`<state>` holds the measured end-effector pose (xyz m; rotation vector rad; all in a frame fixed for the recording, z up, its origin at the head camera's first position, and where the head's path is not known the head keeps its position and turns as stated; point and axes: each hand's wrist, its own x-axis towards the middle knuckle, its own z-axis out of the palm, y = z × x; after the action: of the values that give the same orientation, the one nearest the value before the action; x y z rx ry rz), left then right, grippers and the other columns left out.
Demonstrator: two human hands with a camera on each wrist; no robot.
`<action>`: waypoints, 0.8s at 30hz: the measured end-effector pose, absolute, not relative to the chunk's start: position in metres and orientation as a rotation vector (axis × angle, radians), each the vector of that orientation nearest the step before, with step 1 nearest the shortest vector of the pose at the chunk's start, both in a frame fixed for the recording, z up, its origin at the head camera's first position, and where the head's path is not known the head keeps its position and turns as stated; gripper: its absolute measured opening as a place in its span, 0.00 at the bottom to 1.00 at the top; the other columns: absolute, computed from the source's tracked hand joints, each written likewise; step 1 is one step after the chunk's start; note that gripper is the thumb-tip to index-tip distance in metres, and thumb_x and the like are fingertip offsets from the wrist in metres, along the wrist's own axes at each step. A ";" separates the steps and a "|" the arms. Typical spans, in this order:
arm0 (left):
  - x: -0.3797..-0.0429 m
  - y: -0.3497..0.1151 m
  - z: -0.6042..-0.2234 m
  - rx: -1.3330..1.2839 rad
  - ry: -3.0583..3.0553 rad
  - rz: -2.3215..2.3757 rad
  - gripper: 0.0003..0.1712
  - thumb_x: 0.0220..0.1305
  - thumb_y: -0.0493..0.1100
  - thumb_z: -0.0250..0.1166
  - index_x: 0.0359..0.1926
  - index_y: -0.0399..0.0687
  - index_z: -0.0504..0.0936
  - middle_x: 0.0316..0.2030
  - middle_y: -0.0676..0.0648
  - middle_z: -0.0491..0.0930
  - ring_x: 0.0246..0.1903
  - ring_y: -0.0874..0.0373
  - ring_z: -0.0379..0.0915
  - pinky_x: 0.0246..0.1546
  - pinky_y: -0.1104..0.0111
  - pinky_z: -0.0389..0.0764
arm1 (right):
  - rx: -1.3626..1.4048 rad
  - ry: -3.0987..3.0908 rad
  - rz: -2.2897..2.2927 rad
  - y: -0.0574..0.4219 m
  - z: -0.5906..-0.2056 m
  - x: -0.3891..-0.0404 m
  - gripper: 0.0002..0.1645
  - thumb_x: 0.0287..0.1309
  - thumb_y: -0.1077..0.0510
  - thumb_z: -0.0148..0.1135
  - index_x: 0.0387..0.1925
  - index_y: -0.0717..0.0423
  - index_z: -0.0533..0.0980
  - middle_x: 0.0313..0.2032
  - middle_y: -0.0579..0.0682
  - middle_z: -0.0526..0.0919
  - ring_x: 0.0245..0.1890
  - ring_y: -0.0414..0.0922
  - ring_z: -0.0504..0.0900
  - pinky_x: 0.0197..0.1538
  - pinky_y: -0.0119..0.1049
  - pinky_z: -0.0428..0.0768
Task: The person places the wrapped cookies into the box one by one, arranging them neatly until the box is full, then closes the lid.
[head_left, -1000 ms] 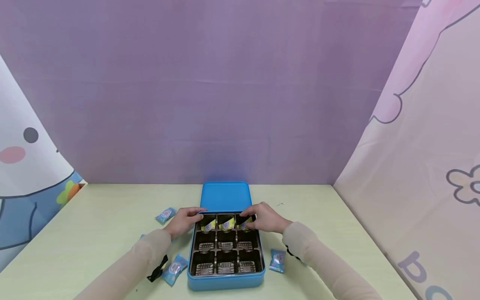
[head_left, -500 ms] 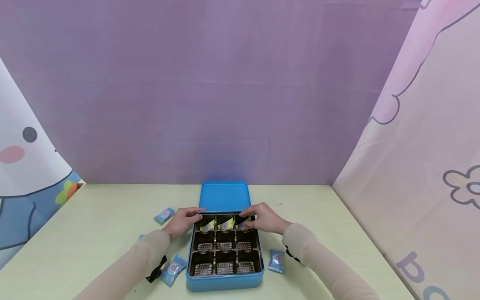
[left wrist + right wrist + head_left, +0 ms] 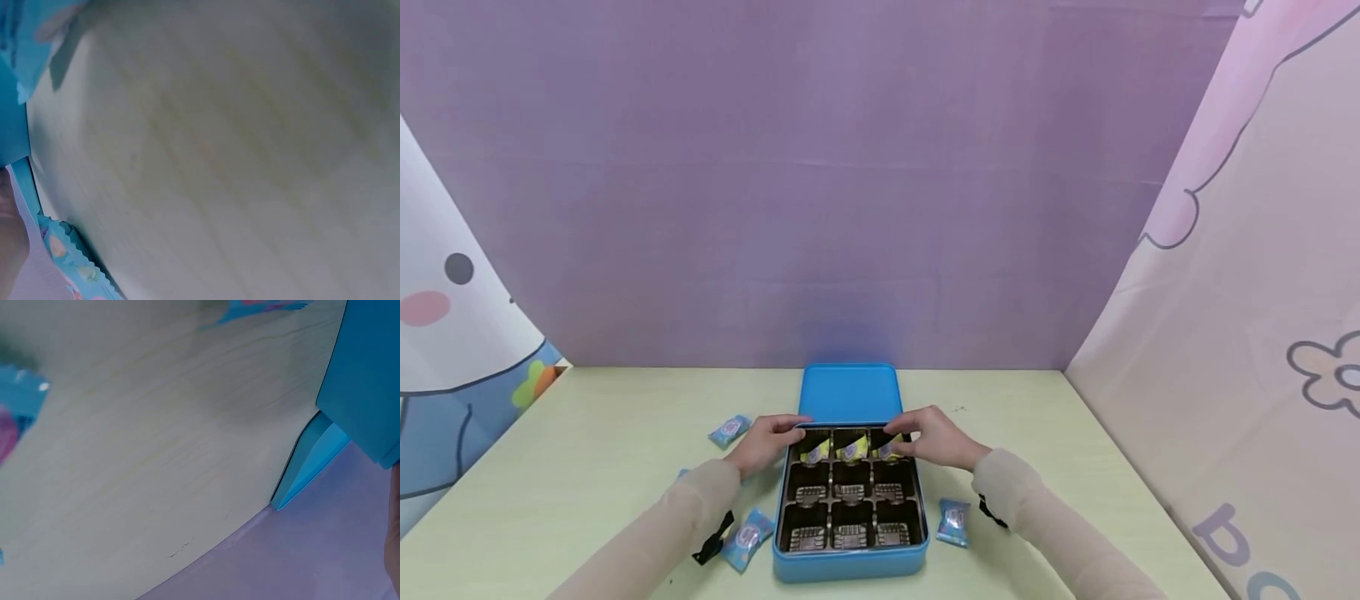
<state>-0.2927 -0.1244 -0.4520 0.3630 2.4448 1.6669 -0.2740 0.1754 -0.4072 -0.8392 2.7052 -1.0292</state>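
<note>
In the head view, a blue tin box [image 3: 850,568] lies with its lid [image 3: 850,392] laid back behind it. A dark divided tray [image 3: 851,464] fills it, and yellow wrapped candies sit in the back row, one in the back left compartment [image 3: 815,451], one in the middle. My left hand [image 3: 765,442] rests at the back left corner, fingers straight along the rim. My right hand [image 3: 942,437] is at the back right corner, thumb spread from the fingers, its tip over a third yellow candy [image 3: 885,451].
A blue wrapped candy [image 3: 953,522] lies right of the box. Two more, a near one [image 3: 748,540] and a far one [image 3: 730,430], lie to its left; another is partly hidden by the left sleeve. A purple backdrop [image 3: 820,208] stands behind the table [image 3: 587,467].
My right hand has shifted slightly to the right, showing more of the yellow candy in the back right compartment. My left hand stays at its corner.
</note>
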 end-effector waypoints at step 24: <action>-0.291 -0.128 -0.454 0.348 2.452 1.658 0.18 0.65 0.42 0.56 0.56 0.45 0.76 0.58 0.40 0.71 0.58 0.42 0.65 0.56 0.52 0.71 | -0.786 2.702 -1.036 0.219 -0.404 -0.248 0.18 0.53 0.59 0.64 0.48 0.56 0.78 0.47 0.50 0.81 0.49 0.48 0.79 0.54 0.47 0.76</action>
<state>-0.2914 -0.1277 -0.4538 0.3485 2.4522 1.6581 -0.2485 0.2195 -0.4043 -0.7861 2.7021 -1.0358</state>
